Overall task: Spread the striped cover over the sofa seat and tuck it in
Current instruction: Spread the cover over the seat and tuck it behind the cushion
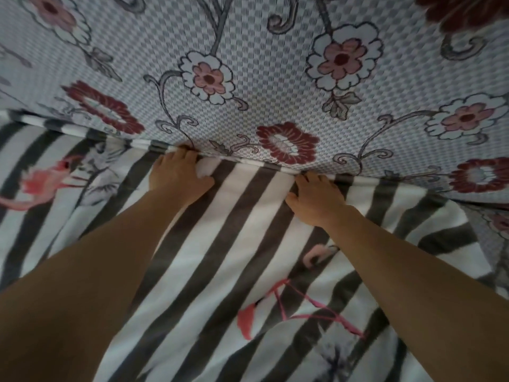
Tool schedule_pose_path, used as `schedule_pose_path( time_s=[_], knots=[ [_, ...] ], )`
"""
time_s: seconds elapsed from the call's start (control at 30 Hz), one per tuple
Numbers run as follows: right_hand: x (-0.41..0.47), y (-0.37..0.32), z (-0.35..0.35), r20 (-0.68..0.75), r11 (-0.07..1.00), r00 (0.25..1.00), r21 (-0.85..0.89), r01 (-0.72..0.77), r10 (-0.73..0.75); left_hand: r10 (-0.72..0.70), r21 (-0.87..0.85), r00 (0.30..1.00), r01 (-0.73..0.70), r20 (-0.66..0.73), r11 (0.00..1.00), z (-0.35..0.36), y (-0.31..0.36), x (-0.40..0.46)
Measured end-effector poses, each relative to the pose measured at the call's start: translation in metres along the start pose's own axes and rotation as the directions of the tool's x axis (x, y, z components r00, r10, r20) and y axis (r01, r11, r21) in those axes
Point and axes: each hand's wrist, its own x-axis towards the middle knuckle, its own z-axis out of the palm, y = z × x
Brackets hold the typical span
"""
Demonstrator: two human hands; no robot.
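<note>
Tucking the striped cover into the back crease

The striped cover (234, 257) lies across the sofa seat; left hand (179, 175) and right hand (316, 199), apparently flat with fingers pushing, should press its edge deep under the floral backrest (275, 64), working outward evenly.

The striped cover (248, 244) is soft, matt cloth, lightly creased. The sofa backrest (261, 78) wears matt woven fabric with a fine checked texture.

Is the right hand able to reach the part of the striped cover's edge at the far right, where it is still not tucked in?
Probably yes. The right hand already rests on the striped cover at the crease under the floral backrest. Nothing lies between it and the loose edge further right; sliding along the crease looks enough.
</note>
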Motion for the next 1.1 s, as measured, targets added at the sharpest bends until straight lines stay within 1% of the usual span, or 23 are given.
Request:
schedule_pose_path(
  time_s=[0.13,0.2,0.27,0.33,0.4,0.47,0.5,0.53,0.57,0.63,0.73,0.83,0.87,0.93,0.97,1.0,1.03,1.07,1.1],
  knots=[
    [0.002,-0.005,-0.005,0.053,0.999,0.998,-0.025,-0.024,0.025,0.04,0.049,0.977,-0.051,0.21,0.997,-0.004,-0.001,0.018],
    [0.004,-0.005,-0.003,0.056,0.999,0.998,-0.029,-0.031,0.032,0.003,0.058,0.951,-0.023,0.309,0.998,-0.003,0.002,0.027],
    [0.008,-0.004,-0.001,0.06,0.999,0.998,-0.028,-0.027,0.029,-0.064,0.058,0.936,0.047,0.347,0.997,-0.007,0.009,0.035],
    [0.01,-0.004,-0.001,0.062,1.0,0.998,-0.019,-0.022,0.023,-0.087,0.053,0.934,0.073,0.347,0.996,-0.012,0.016,0.04],
    [0.009,-0.003,-0.003,0.071,1.0,0.997,-0.015,-0.011,0.012,-0.043,0.035,0.944,0.034,0.327,0.999,-0.012,0.014,0.032],
    [0.008,-0.002,-0.004,0.077,1.0,0.997,-0.009,-0.006,0.007,-0.012,-0.011,0.987,0.014,0.162,1.0,-0.009,-0.003,0.019],
    [0.007,-0.001,-0.004,0.084,1.0,0.996,-0.005,-0.01,0.01,-0.032,-0.02,0.997,0.033,0.067,0.999,-0.006,-0.015,0.013],
    [0.007,-0.001,-0.005,0.091,1.0,0.996,-0.001,-0.013,0.013,-0.064,-0.011,0.998,0.064,0.007,0.998,-0.003,-0.028,0.008],
    [0.007,-0.001,-0.004,0.091,1.0,0.996,0.0,-0.013,0.012,-0.093,0.005,0.996,0.093,-0.007,0.996,-0.001,-0.038,0.007],
    [0.009,-0.002,-0.002,0.075,1.0,0.997,0.0,-0.011,0.011,-0.111,0.025,0.993,0.11,0.046,0.994,0.004,-0.051,0.015],
    [0.013,0.0,0.002,0.066,1.0,0.998,-0.014,-0.021,0.022,-0.088,0.034,0.985,0.084,0.149,0.996,0.01,-0.059,0.038],
    [0.015,0.002,0.009,0.052,1.0,0.998,-0.017,-0.024,0.025,-0.071,0.139,0.976,0.043,0.206,0.989,0.014,-0.066,0.045],
    [0.016,0.002,0.01,0.052,1.0,0.998,-0.013,-0.027,0.027,-0.095,0.178,0.97,0.055,0.222,0.982,0.012,-0.066,0.044],
    [0.015,0.0,0.01,0.043,1.0,0.999,0.0,-0.03,0.03,-0.142,0.22,0.974,0.101,0.178,0.97,0.001,-0.052,0.034],
    [0.015,-0.001,0.01,0.044,1.0,0.999,0.009,-0.029,0.029,-0.09,0.222,0.987,0.06,0.131,0.973,-0.006,-0.036,0.027],
    [0.012,-0.001,0.009,0.044,0.999,0.999,0.022,-0.032,0.031,0.048,0.199,0.996,-0.061,0.069,0.978,-0.009,-0.014,0.018],
    [0.009,0.0,0.01,0.025,0.999,0.999,0.028,-0.029,0.028,0.226,0.156,0.974,-0.225,0.009,0.962,-0.008,0.009,0.008],
    [0.007,0.001,0.012,-0.008,1.0,1.0,0.022,-0.016,0.016,0.386,0.092,0.922,-0.382,-0.025,0.92,-0.003,0.032,-0.003],
    [0.006,0.004,0.014,-0.032,1.0,0.999,0.013,-0.003,0.003,0.47,0.022,0.882,-0.47,-0.022,0.883,0.0,0.053,-0.014]
  ],
)
